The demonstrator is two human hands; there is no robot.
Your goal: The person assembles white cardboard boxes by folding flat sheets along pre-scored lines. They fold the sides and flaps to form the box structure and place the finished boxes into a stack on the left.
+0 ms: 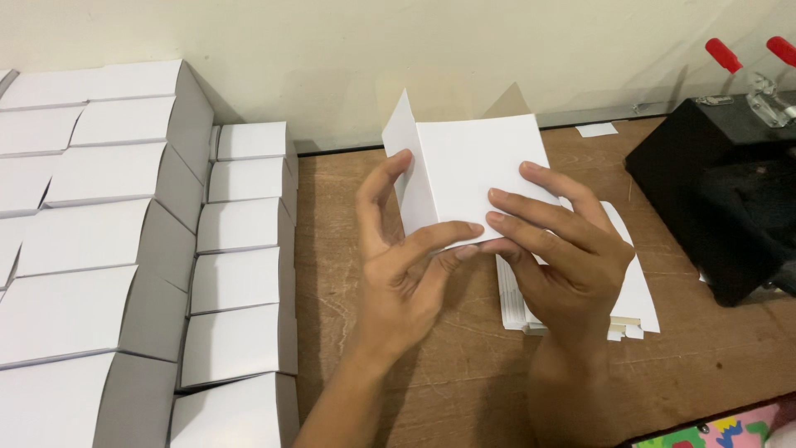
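Observation:
Both hands hold one white cardboard box blank (468, 170) upright over a wooden table (332, 274), partly folded, with a side flap bent toward the left. My left hand (406, 265) grips its lower left edge, thumb and forefinger pinching the bottom. My right hand (564, 257) lies against its right face, fingers spread across the card. Under my right hand sits a stack of flat white blanks (643, 303).
Rows of assembled white boxes (240, 224) fill the left side, taller ones (91, 241) at the far left. A black machine (721, 199) with red-handled clamps (746, 62) stands at the right. A wall runs behind the table. A colourful mat (730, 431) shows at bottom right.

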